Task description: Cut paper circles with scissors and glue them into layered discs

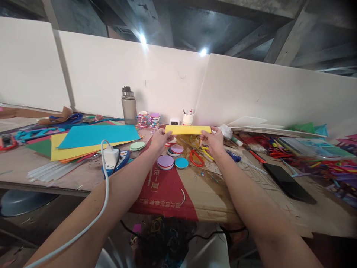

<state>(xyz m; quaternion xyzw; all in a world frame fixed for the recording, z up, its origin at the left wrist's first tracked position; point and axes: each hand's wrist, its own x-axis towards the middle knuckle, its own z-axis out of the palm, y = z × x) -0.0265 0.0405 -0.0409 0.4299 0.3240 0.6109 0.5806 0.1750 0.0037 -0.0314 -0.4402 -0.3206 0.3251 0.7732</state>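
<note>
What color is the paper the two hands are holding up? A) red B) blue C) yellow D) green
C, the folded paper stretched between the left hand and the right hand is yellow; the blue sheet lies flat on the table, away from both hands.

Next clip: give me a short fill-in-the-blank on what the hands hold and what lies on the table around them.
1. Both the left hand and the right hand hold a folded sheet of paper coloured ____.
2. The scissors below that sheet have ____ handles.
3. On the paper stack at the left, the top sheet is ____.
4. The water bottle stands against the white ____.

Missing words: yellow; red; blue; wall
</note>
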